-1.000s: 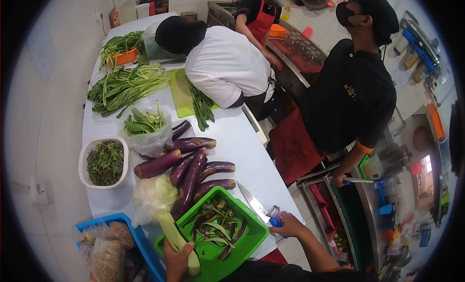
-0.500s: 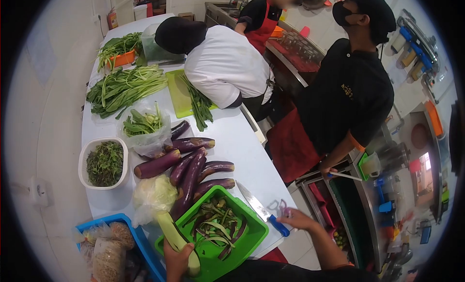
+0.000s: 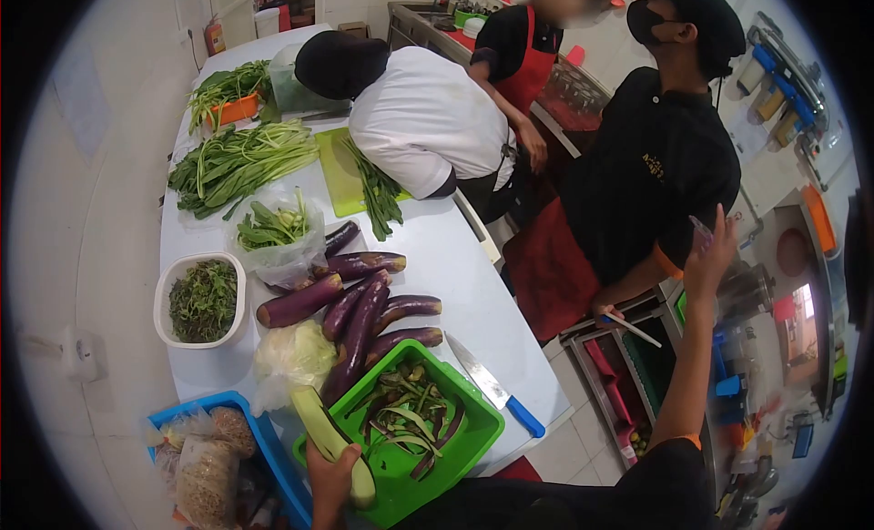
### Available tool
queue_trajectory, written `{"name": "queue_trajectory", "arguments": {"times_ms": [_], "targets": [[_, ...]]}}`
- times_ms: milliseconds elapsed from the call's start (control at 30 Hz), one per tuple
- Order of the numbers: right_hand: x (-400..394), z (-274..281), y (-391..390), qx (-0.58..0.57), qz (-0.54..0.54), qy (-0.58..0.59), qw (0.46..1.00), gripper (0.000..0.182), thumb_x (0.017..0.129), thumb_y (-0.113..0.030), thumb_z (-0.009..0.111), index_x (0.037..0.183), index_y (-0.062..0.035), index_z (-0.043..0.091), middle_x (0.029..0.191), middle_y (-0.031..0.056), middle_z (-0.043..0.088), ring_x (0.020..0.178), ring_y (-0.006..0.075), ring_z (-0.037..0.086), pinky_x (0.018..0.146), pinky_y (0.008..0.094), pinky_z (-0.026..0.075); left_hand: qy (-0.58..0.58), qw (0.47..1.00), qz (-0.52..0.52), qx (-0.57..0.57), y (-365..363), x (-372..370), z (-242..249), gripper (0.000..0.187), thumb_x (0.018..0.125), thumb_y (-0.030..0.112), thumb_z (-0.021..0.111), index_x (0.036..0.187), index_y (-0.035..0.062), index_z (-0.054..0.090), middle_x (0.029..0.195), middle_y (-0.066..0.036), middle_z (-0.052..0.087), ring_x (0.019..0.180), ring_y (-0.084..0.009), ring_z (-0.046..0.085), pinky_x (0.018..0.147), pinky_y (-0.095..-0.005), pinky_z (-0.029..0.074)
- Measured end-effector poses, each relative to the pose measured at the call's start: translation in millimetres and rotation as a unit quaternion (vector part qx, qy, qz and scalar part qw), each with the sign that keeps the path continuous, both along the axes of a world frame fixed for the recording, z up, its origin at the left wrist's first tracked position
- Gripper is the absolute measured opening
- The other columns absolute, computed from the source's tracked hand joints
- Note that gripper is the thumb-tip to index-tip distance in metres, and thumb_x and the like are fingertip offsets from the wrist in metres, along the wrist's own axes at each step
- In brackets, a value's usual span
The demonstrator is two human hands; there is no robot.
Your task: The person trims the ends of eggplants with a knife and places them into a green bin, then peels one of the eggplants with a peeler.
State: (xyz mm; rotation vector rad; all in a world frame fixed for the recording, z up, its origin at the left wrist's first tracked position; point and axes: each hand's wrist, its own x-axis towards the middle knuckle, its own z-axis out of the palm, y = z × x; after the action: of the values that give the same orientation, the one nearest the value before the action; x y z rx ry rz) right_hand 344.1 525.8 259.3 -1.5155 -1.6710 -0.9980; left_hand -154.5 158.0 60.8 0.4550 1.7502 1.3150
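Note:
My left hand is wrapped round a mostly peeled eggplant, tilted over the left rim of a green basin. Dark and pale strips of peel lie inside that basin. Raised far to the right, my right hand is closed on a small purple peeler, partly hidden by the fingers. Just past the basin, several unpeeled purple eggplants lie in a pile. A knife with a blue handle rests on the table at the basin's right.
A bagged pale cabbage, a white tub of herbs and leafy greens stand along the table. A blue crate of bags is at lower left. Coworkers stand beyond, one in black close on the right.
My right hand has swung up and to the right with the peeler, away from the knife handle. My left hand keeps the eggplant over the basin. The coworker in the red apron has moved right.

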Motion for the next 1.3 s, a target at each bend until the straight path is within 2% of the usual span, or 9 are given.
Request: {"name": "queue_trajectory", "arguments": {"times_ms": [100,300,400,600,700,800,1000,1133,1300], "targets": [[27.3,-13.5,20.2,-0.088,0.048,0.09,0.991,0.06,0.097,-0.003,0.063,0.154,-0.0121,0.043,0.148,0.0266,0.045,0.138,0.0443,0.045,0.113,0.0473,0.04,-0.004,1.0,0.009,-0.003,3.1,3.4,6.4,0.053,0.08,0.005,0.075,0.127,0.0003,0.051,0.103,-0.007,0.062,0.087,-0.0172,0.063,0.079,-0.0314,0.053],[42.2,-0.9,20.5,-0.046,0.08,0.077,0.993,0.06,0.099,-0.01,0.064,0.154,-0.0113,0.042,0.151,0.0263,0.043,0.139,0.0449,0.046,0.112,0.0478,0.041,-0.009,1.0,0.018,-0.004,3.3,2.3,4.6,0.054,0.079,0.005,0.075,0.128,0.0002,0.051,0.104,-0.007,0.062,0.087,-0.017,0.063,0.078,-0.0311,0.054],[33.8,-0.2,19.1,-0.091,0.003,0.07,0.993,0.06,0.099,-0.012,0.064,0.154,-0.0101,0.042,0.15,0.0262,0.044,0.138,0.0446,0.046,0.111,0.0481,0.042,-0.007,1.0,0.006,-0.012,3.1,1.8,6.8,0.054,0.079,0.005,0.075,0.128,0.0001,0.051,0.104,-0.008,0.062,0.087,-0.0177,0.063,0.079,-0.0311,0.053],[29.6,1.2,-23.3,-0.068,0.051,0.108,0.991,0.06,0.1,-0.017,0.064,0.155,-0.0114,0.041,0.151,0.0258,0.044,0.137,0.0447,0.047,0.112,0.0486,0.041,-0.012,1.0,0.025,0.001,2.6,1.0,6.5,0.054,0.08,0.004,0.074,0.128,-0.0002,0.051,0.105,-0.008,0.061,0.087,-0.018,0.063,0.078,-0.0312,0.053],[22.5,7.8,-45.1,-0.088,0.023,0.084,0.992,0.059,0.101,-0.02,0.063,0.155,-0.0116,0.041,0.151,0.026,0.044,0.138,0.0445,0.046,0.113,0.0488,0.04,-0.003,1.0,0.016,-0.003,0.7,0.4,1.5,0.053,0.08,0.004,0.074,0.128,-0.0003,0.051,0.105,-0.008,0.061,0.087,-0.018,0.063,0.077,-0.0314,0.053],[26.4,14.4,-58.3,-0.103,0.006,0.08,0.991,0.057,0.102,-0.019,0.063,0.153,-0.0074,0.043,0.149,0.0248,0.047,0.137,0.0382,0.05,0.11,0.0445,0.044,-0.011,1.0,0.012,-0.007,0.2,0.7,3.5,0.052,0.081,0.004,0.074,0.127,-0.0006,0.051,0.105,-0.008,0.061,0.087,-0.018,0.062,0.077,-0.0314,0.053],[82.9,18.2,-77.8,-0.091,-0.06,0.031,0.994,0.059,0.103,-0.021,0.061,0.156,-0.0106,0.04,0.151,0.0249,0.045,0.139,0.0405,0.047,0.114,0.0452,0.039,-0.015,0.999,0.032,0.012,-1.3,0.7,-0.7,0.054,0.081,0.007,0.075,0.128,-0.0008,0.051,0.105,-0.008,0.061,0.088,-0.0181,0.062,0.078,-0.0315,0.052],[114.9,27.4,-103.6,-0.158,0.017,0.23,0.96,0.059,0.103,-0.017,0.06,0.157,-0.0076,0.037,0.144,0.0245,0.053,0.131,0.0331,0.056,0.109,0.0389,0.045,-0.012,0.999,0.035,0.012,-1.1,0.0,2.9,0.055,0.081,0.008,0.076,0.129,-0.0003,0.051,0.104,-0.008,0.061,0.088,-0.018,0.062,0.079,-0.0319,0.052],[119.1,34.8,-142.9,-0.087,0.001,0.222,0.971,0.057,0.104,-0.025,0.059,0.154,-0.0044,0.04,0.14,0.0235,0.057,0.129,0.0333,0.057,0.107,0.0404,0.045,0.014,0.999,0.025,0.02,-6.4,-4.4,-10.7,0.056,0.081,0.012,0.077,0.129,0.0,0.05,0.104,-0.009,0.062,0.088,-0.018,0.062,0.08,-0.0319,0.052]]}}
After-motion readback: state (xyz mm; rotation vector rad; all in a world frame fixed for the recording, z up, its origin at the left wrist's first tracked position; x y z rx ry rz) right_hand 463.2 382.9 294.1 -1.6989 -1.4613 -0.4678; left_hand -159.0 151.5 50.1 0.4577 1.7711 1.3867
